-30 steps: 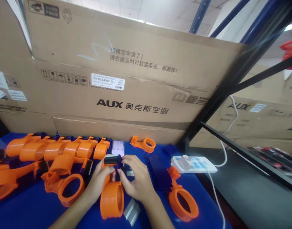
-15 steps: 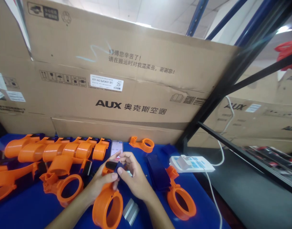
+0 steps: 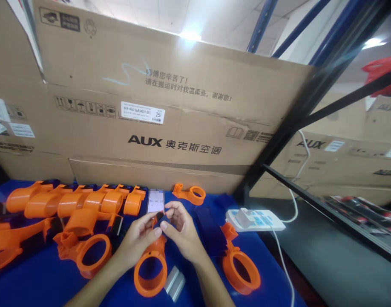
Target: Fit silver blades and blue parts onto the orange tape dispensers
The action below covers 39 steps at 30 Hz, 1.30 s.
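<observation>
Both hands are at the head of an orange tape dispenser, whose round ring hangs toward me. My left hand is closed round the dispenser's head, with the thumb pressing from the left. On the right, my right hand pinches a small dark blue piece between thumb and fingers against that head. A black roller end shows above the thumbs. The fingers hide how the blue piece sits. Just right of the ring, silver metal strips lie on the blue cloth.
Several orange dispensers with dark heads stand in a row at the left. Other orange dispensers lie around. A phone shows a timer. Dark blue material and a white power strip are at the right, before a cardboard box.
The dispenser's ring has swung right and up, its opening now facing me more. My hands have turned with it, and both thumbs remain at the blue piece.
</observation>
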Each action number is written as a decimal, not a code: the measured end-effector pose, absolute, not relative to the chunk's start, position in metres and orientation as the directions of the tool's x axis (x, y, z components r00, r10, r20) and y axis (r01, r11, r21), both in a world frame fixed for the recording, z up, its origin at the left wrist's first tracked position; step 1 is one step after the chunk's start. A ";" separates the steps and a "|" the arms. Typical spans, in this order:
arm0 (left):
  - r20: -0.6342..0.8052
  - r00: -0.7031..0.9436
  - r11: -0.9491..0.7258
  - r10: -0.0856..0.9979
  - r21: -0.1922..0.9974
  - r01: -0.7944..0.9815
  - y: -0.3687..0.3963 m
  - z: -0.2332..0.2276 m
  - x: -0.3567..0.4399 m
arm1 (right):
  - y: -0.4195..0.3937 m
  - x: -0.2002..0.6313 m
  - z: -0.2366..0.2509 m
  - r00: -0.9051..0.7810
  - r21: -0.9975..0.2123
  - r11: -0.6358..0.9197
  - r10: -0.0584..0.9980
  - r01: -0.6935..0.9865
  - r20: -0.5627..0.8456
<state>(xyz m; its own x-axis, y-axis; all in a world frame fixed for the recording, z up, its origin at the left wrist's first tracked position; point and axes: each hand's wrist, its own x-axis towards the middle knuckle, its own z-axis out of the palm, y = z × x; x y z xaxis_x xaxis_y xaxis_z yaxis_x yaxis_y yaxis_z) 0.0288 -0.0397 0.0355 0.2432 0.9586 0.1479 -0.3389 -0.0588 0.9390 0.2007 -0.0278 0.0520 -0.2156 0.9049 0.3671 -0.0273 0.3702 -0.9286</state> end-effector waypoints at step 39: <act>-0.166 0.317 0.339 0.934 0.697 -0.632 -0.028 0.023 0.027 | 0.004 0.299 0.041 0.212 -0.210 -0.168 0.955 0.963 0.209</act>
<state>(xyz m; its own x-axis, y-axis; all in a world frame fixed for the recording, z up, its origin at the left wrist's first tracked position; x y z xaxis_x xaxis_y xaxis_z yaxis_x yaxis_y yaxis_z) 0.0268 -0.0285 0.0235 0.3167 0.9338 -0.1664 -0.6321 0.3386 0.6970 0.2988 0.0044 0.0411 0.2120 0.9546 0.2094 0.9632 -0.1679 -0.2101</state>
